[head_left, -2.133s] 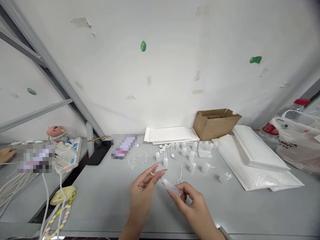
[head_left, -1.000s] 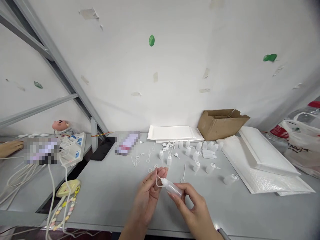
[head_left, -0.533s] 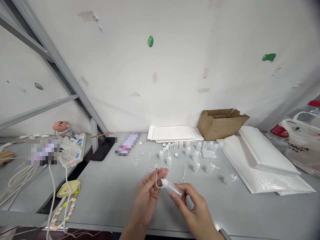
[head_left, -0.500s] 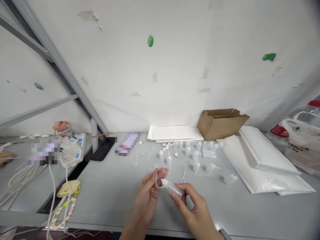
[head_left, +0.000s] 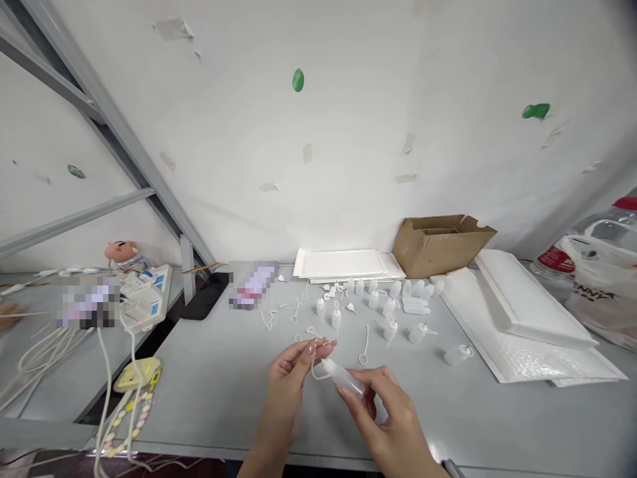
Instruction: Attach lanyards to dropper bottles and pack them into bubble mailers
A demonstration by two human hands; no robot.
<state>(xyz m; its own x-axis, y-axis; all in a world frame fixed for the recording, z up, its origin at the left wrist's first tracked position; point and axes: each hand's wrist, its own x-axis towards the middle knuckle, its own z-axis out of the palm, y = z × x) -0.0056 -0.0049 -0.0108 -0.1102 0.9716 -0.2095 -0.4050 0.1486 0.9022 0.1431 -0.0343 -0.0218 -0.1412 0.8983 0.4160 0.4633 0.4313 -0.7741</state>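
My right hand [head_left: 385, 411] grips a small translucent dropper bottle [head_left: 344, 378], tilted with its nozzle up and to the left. From the bottle's neck a thin white strap [head_left: 317, 373] curves over to my left hand [head_left: 293, 382], whose thumb and fingers pinch its free end. What sits at that end is hidden by the fingers. Just beyond the hands lie a loose ringed strap [head_left: 365, 345] and a standing small bottle [head_left: 336, 319] with a strap on it.
Several small bottles [head_left: 390, 330] stand or lie toward the back right, with loose caps [head_left: 328, 291] beside them. A cardboard box [head_left: 442, 245], padded envelopes [head_left: 537, 299] and a plastic bag [head_left: 602, 285] are at the right. Phones, cables and a power strip [head_left: 146, 299] occupy the left.
My left fingers have closed in around the strap's free end, curling more than before. The bottle in my right hand has dipped very slightly.
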